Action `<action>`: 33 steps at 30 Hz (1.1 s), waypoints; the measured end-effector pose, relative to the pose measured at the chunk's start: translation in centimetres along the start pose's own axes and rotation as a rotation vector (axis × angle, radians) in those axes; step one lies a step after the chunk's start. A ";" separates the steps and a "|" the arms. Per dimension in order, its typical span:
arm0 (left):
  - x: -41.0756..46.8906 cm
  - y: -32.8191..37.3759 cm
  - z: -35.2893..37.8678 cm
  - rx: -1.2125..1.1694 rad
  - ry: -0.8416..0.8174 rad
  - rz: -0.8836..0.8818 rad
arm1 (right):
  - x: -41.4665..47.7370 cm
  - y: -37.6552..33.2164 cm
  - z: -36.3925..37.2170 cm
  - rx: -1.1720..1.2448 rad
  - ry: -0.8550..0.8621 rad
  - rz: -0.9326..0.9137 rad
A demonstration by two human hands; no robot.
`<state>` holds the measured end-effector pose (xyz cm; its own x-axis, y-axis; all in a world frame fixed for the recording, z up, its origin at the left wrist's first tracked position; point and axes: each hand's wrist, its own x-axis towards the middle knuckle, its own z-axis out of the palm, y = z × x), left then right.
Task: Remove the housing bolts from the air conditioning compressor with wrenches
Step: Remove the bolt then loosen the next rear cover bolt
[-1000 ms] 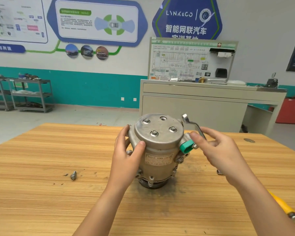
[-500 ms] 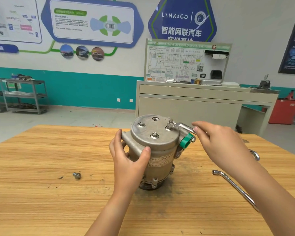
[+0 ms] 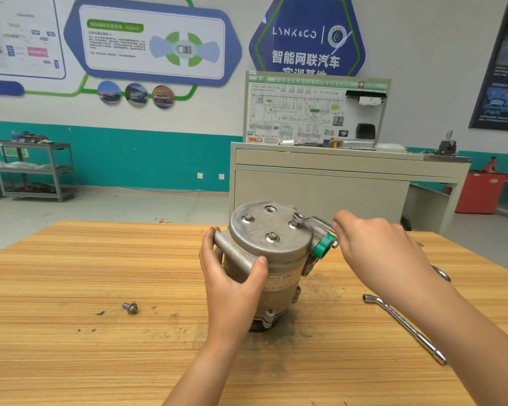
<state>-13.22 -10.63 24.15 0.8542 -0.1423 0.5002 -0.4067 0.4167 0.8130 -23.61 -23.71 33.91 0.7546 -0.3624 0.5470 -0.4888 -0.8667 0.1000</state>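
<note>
- Change: a second ago the wrench is up in the air right of the compressor. Now its ring end sits on the right-side housing bolt on the compressor's top cover.
- Right hand: fingers closed on the wrench handle, just right of the compressor. The handle has swung lower and more level than half a second ago.
- Left hand: same hold as before, fingers and thumb wrapped round the compressor's left side and bracing it.
- Compressor stands upright on the wooden surface, mid-frame.
- Meaning: the tool looks seated, so loosening this bolt is likely the step in hand.
- Progress: two other cover bolts are in place on the compressor's top, and the rear hole is empty.
- A loose bolt lies well left of the compressor, so probably one is out and three are left.
- L-shaped socket wrench lies right of the compressor, untouched.
- Green cap sits on the compressor's right-side port.
- Writing: the compressor label partly reads "8320134 SGMW", the rest hidden by the thumb.
- Wall sign behind the compressor reads "LYNK&CO" and "智能网联汽车".
- Wiring board behind the compressor shows "HV"; other text is too small.
</note>
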 end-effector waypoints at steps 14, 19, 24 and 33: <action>0.1 0.2 0.1 0.034 -0.014 -0.006 | -1.6 -1.9 -1.0 -0.238 -0.081 -0.118; 0.0 0.7 0.5 0.093 -0.029 -0.007 | -1.5 -3.4 -0.6 -0.297 -0.141 -0.155; 0.0 0.5 0.7 0.120 -0.024 0.002 | -1.2 -3.2 -1.0 -0.311 -0.142 -0.151; 1.9 -0.3 -1.7 0.068 -0.033 0.014 | -1.2 2.2 2.7 -0.051 0.473 -0.306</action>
<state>-10.93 -9.51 24.33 0.8375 -0.1670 0.5203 -0.4405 0.3572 0.8237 -24.38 -26.09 31.21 0.5927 0.1062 0.7984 -0.3077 -0.8862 0.3463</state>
